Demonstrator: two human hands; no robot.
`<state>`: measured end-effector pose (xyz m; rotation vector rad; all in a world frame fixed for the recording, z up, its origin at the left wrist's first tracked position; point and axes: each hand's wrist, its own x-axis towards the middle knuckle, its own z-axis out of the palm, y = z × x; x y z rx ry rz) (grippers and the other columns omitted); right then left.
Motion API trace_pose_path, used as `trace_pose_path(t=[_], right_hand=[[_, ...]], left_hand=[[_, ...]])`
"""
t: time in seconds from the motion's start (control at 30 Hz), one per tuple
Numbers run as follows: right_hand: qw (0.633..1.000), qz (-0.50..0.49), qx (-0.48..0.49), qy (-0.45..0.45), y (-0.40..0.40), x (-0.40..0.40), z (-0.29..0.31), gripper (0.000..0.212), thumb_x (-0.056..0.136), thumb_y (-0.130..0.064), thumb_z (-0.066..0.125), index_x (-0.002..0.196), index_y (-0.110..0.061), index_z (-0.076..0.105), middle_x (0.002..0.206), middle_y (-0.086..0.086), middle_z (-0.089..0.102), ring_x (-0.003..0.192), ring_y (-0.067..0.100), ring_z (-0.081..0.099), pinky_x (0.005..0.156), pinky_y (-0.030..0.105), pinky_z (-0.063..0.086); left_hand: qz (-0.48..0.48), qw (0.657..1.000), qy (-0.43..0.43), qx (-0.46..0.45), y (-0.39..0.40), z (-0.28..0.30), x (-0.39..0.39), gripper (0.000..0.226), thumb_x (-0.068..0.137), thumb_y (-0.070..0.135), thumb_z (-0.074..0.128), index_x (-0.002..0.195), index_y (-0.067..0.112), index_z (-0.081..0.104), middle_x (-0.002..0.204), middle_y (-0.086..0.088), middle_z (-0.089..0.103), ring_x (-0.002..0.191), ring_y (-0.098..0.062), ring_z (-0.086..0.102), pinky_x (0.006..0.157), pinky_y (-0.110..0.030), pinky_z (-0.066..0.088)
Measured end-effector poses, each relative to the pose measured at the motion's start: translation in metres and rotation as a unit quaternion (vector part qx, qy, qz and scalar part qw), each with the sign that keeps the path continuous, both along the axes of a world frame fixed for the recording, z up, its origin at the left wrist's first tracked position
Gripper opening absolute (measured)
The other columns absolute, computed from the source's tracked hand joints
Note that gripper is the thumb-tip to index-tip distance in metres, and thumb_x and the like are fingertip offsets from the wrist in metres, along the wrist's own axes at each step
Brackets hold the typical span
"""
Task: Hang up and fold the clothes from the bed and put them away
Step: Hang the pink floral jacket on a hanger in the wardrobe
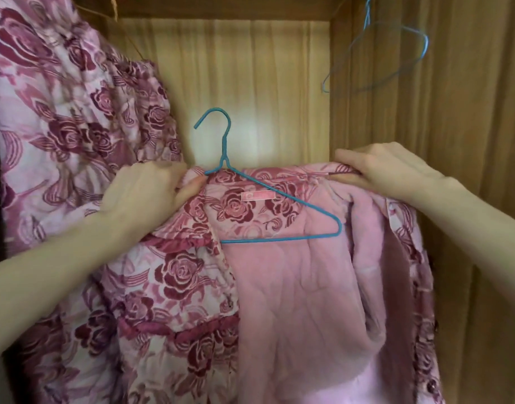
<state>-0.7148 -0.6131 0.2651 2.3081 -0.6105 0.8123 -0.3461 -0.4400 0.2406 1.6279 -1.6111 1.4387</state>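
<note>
Gripping the collar of the rose-print padded jacket (192, 287) with both hands, I hold it up in front of the open wardrobe (396, 170). My left hand (145, 193) has its fingers curled into the fabric at the jacket's left shoulder, right beside the neck of the blue wire hanger (279, 199). My right hand (387, 170) pinches the collar edge at the other shoulder, thumb underneath, fingers over the top.

The hanger sits partly inside the jacket: its left arm is hidden under the fabric, its right arm and bottom bar lie exposed across the pink quilted lining (294, 301). The hook points up and left, free of any rail. A small pink label (257, 195) shows just under the collar, crossed by the hanger wire.

A second garment in the same rose print (61, 112) hangs at the wardrobe's left side, touching my left wrist. An empty blue wire hanger (396, 83) hangs near the wardrobe's upper right corner, against the wooden side panel.
</note>
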Motion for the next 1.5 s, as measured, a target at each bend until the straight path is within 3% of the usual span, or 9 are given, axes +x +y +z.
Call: trace_pose_path(t=[0.3,0.5,0.57,0.67,0.8,1.0,1.23,1.4,1.5], right_hand=[[0.979,0.053,0.133,-0.143,0.035,0.048,0.007,0.012,0.096,-0.026,0.062,0.096,-0.014,0.062,0.077,0.009,0.061,0.081,0.041,0.06,0.069,0.041,0.046],[0.891,0.217,0.349,-0.191,0.055,0.052,0.01,0.032,0.102,-0.044,0.062,0.087,-0.019,0.075,0.073,-0.004,0.068,0.068,0.015,0.058,0.064,0.034,0.048],[0.91,0.23,0.282,-0.197,0.047,0.045,0.003,0.018,0.103,-0.03,0.065,0.1,-0.016,0.075,0.086,-0.001,0.07,0.079,0.018,0.061,0.073,0.04,0.05],[0.925,0.196,0.286,-0.156,0.041,0.042,-0.012,0.039,0.098,-0.052,0.062,0.129,-0.029,0.063,0.111,-0.002,0.067,0.098,0.012,0.065,0.089,0.033,0.053],[0.958,0.175,0.213,-0.079,0.039,0.046,-0.025,0.037,0.093,-0.072,0.054,0.105,-0.037,0.056,0.088,0.001,0.07,0.079,0.023,0.067,0.075,0.049,0.055],[0.961,0.189,0.151,-0.133,0.042,0.04,-0.013,0.037,0.098,-0.065,0.057,0.097,-0.028,0.06,0.069,0.006,0.06,0.064,0.026,0.056,0.062,0.049,0.05],[0.965,0.138,0.094,-0.204,0.036,0.003,0.046,0.03,0.097,-0.049,0.068,0.099,-0.019,0.065,0.084,0.006,0.067,0.08,0.029,0.062,0.078,0.052,0.053],[0.969,0.112,0.042,-0.217,0.047,-0.013,0.065,0.04,0.092,-0.059,0.069,0.104,-0.022,0.063,0.09,0.001,0.07,0.085,0.028,0.065,0.079,0.053,0.055],[0.967,0.082,0.025,-0.238,0.053,-0.021,0.066,0.047,0.085,-0.068,0.068,0.103,-0.025,0.064,0.092,-0.003,0.072,0.088,0.026,0.067,0.082,0.052,0.056]], left_hand=[[-0.045,0.998,0.023,-0.038,-0.002,-0.007,-0.054,0.049,0.102,0.062,0.046,0.073,0.022,0.041,0.068,-0.012,0.065,0.061,-0.043,0.067,0.053,-0.035,0.033],[-0.093,0.992,0.069,-0.038,-0.001,-0.006,-0.068,0.054,0.102,0.06,0.052,0.07,0.018,0.039,0.058,-0.001,0.046,0.058,-0.041,0.061,0.055,-0.036,0.033],[-0.105,0.989,0.09,-0.044,0.003,-0.003,-0.064,0.058,0.102,0.063,0.048,0.071,0.014,0.046,0.06,-0.002,0.051,0.06,-0.039,0.06,0.055,-0.038,0.039],[-0.113,0.987,0.101,-0.059,0.007,-0.001,-0.066,0.058,0.102,0.062,0.052,0.073,0.012,0.049,0.062,-0.004,0.056,0.061,-0.037,0.06,0.055,-0.04,0.044],[-0.132,0.986,0.085,-0.057,0.007,-0.004,-0.073,0.054,0.1,0.06,0.055,0.073,0.015,0.046,0.062,0.001,0.052,0.059,-0.034,0.059,0.053,-0.034,0.035],[-0.134,0.987,0.064,-0.06,0.003,0.004,-0.075,0.05,0.103,0.062,0.05,0.081,0.017,0.044,0.07,0.005,0.05,0.061,-0.032,0.059,0.052,-0.031,0.026],[-0.141,0.986,-0.014,-0.09,0.0,0.026,-0.077,0.041,0.107,0.045,0.052,0.095,0.006,0.057,0.095,-0.011,0.051,0.086,-0.03,0.051,0.065,-0.045,0.045],[-0.316,0.902,0.263,0.133,-0.023,0.08,-0.102,0.04,0.1,0.056,0.062,0.1,0.016,0.058,0.081,0.004,0.063,0.068,-0.013,0.056,0.066,-0.032,0.046],[-0.299,0.921,0.182,0.169,-0.035,0.084,-0.115,0.03,0.108,0.043,0.054,0.092,0.021,0.065,0.07,0.008,0.057,0.068,-0.012,0.053,0.071,-0.035,0.044]])
